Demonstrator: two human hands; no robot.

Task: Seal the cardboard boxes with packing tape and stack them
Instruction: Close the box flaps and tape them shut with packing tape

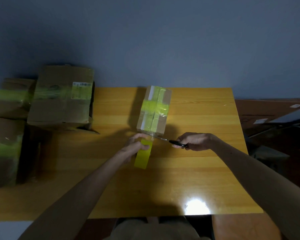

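Setting: dim room, plain blue-grey wall (pixel 145 40); yellow wooden table (pixel 189 170) with a bright glare patch near its front edge.

Stacked boxes (pixel 62 96): cardboard, banded in yellow-green tape, grouped at the table's left end. The tallest carries a white barcode label. Two lower ones to its left are partly cut off by the frame edge and sit in heavy shadow; their seams cannot be made out.

Small box (pixel 153 111): cardboard, upright at the table's centre-back, flaps closed, crossed with yellow-green tape along and across the top. Its near lower edge is partly covered by the hands.

Background right: dark furniture and a flat brown surface with pale labels, too dim to identify.

Left hand (pixel 137 146): fingers wrapped around the tape roll (pixel 143 157), yellow, held on edge just in front of the small box; a clear strip runs from the roll up to the box's near face.

Right hand (pixel 196 142): fingers clenched on the black handles of the scissors (pixel 173 142); blades point left toward the strip. Whether the blades touch the tape cannot be told.
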